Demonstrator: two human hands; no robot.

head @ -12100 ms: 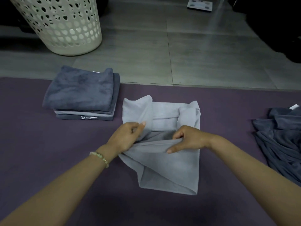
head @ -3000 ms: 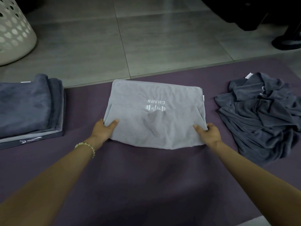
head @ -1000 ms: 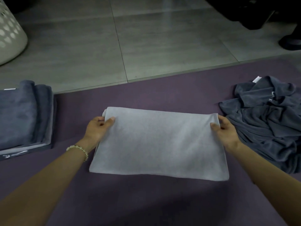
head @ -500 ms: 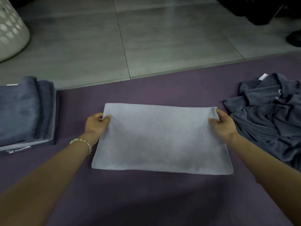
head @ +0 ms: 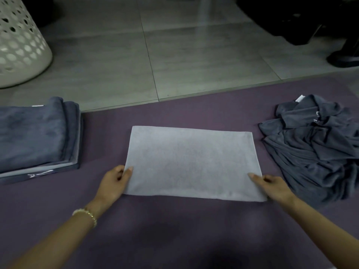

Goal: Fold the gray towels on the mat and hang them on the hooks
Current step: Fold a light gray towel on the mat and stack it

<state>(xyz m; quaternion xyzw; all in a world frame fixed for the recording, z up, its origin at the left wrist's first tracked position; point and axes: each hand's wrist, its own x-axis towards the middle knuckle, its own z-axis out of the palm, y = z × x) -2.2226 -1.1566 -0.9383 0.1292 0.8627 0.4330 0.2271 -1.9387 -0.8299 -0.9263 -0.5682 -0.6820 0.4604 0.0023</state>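
At the left edge of the mat the folded stack sits done. My left hand pinches the near-left corner of the light gray towel, a flat rectangle mid-mat; my right hand pinches its near-right corner, hands well apart. At the right edge a crumpled heap waits unfolded. No hooks in view, so I judge nothing hung. Bare mat lies open toward me

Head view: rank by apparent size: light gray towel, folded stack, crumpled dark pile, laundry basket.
1. light gray towel
2. crumpled dark pile, near-tied with the towel; frame edge cuts it, so unsure
3. folded stack, also cut off
4. laundry basket, only partly in view
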